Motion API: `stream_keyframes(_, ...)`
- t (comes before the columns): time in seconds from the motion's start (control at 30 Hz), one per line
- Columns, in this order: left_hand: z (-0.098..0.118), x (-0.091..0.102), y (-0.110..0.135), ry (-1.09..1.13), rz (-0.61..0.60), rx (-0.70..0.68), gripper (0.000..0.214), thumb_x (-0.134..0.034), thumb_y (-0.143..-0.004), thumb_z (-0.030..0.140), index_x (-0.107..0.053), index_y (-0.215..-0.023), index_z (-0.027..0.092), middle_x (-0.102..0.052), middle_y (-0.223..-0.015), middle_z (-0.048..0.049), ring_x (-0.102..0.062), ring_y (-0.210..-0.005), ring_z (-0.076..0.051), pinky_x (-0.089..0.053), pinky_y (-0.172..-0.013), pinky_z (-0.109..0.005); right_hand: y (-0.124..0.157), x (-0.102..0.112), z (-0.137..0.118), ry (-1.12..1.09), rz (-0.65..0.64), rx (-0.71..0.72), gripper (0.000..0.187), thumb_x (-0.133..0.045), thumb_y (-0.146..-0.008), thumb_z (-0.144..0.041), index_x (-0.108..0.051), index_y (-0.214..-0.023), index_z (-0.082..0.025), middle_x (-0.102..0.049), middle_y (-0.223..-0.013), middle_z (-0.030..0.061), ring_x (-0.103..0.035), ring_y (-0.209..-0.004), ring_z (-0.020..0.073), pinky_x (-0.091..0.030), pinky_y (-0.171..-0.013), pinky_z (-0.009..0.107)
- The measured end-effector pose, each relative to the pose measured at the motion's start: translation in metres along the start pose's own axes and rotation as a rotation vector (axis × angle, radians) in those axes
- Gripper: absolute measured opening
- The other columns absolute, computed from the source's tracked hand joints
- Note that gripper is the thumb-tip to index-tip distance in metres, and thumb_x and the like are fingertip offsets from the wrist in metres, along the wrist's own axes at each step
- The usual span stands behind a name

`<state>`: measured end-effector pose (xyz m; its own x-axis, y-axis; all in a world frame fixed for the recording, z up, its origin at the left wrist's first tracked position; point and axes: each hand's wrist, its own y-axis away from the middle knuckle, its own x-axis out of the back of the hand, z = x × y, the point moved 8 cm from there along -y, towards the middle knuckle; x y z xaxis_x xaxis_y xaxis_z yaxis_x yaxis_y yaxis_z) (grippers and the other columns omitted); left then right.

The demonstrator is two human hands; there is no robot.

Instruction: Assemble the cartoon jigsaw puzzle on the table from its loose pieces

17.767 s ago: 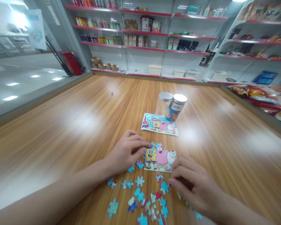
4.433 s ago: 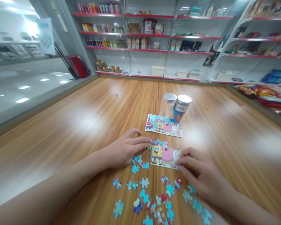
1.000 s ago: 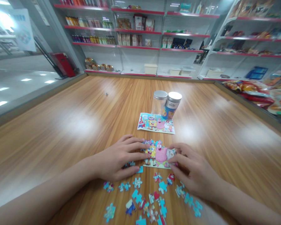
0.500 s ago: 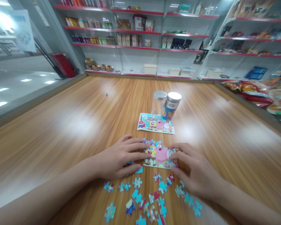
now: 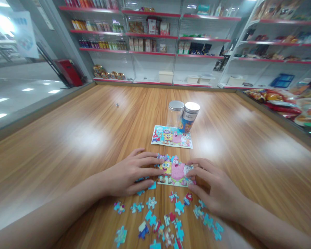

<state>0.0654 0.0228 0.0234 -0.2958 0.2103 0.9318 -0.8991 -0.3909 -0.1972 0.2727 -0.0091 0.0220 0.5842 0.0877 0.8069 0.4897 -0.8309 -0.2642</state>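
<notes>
A partly joined jigsaw puzzle point(image 5: 176, 170) with a yellow square cartoon figure and a pink starfish figure lies flat on the wooden table. My left hand point(image 5: 134, 172) rests at its left side, fingers stretched out, the fingertips touching the yellow figure's edge. At the right side, my right hand point(image 5: 210, 183) has its fingers spread, with fingertips on the puzzle's right edge; part of that edge is hidden. Loose puzzle pieces point(image 5: 179, 207), mostly light blue, are scattered on the near side. Some pieces lie partly under my left hand. Beyond the puzzle lies a printed picture card point(image 5: 172, 137) with the same figures.
Behind the card stand a clear jar point(image 5: 175, 116) with a silver lid and a labelled canister point(image 5: 190, 117). Snack bags point(image 5: 272, 98) lie past the table's right edge. Stocked shelves point(image 5: 152, 35) line the back. A small object point(image 5: 117, 104) sits far left on the wooden table point(image 5: 74, 114).
My left hand has shifted very slightly at the puzzle's left edge. My right hand and the loose pieces stay about where they were. The whole view has moved a little.
</notes>
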Motion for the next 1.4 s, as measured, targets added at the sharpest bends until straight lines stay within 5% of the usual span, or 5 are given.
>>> stream_keyframes(1.0, -0.001, 0.004, 0.000, 0.031, 0.046, -0.041, 0.042, -0.061, -0.097, 0.030, -0.059, -0.139, 0.030, -0.057, -0.145, -0.0076, -0.049, -0.136, -0.030, -0.039, -0.115, -0.051, 0.001, -0.002, 0.004, -0.025, -0.003, -0.009, 0.022, -0.065, -0.086, -0.012, -0.063, -0.106, -0.023, -0.057, -0.128, 0.0123, -0.060, -0.115, 0.0269, -0.054, -0.095, 0.045)
stream_keyframes(1.2, -0.008, 0.014, 0.004, 0.215, 0.186, -0.024, 0.020, -0.055, -0.097, 0.021, -0.071, -0.111, 0.019, -0.070, -0.105, -0.0113, -0.060, -0.103, -0.024, -0.052, -0.092, -0.041, 0.001, 0.002, 0.001, -0.036, 0.037, 0.017, 0.019, -0.063, -0.087, -0.014, -0.065, -0.104, -0.021, -0.057, -0.122, 0.0118, -0.060, -0.108, 0.0255, -0.053, -0.089, 0.042)
stream_keyframes(1.4, -0.004, 0.008, 0.004, 0.213, 0.094, -0.015, 0.012, -0.057, -0.093, 0.018, -0.068, -0.094, 0.019, -0.064, -0.082, -0.0070, -0.056, -0.081, -0.020, -0.044, -0.079, -0.038, 0.002, 0.008, -0.018, -0.044, 0.073, 0.163, 0.010, -0.060, -0.088, -0.010, -0.063, -0.086, -0.020, -0.055, -0.074, 0.0028, -0.049, -0.071, 0.0186, -0.038, -0.064, 0.034)
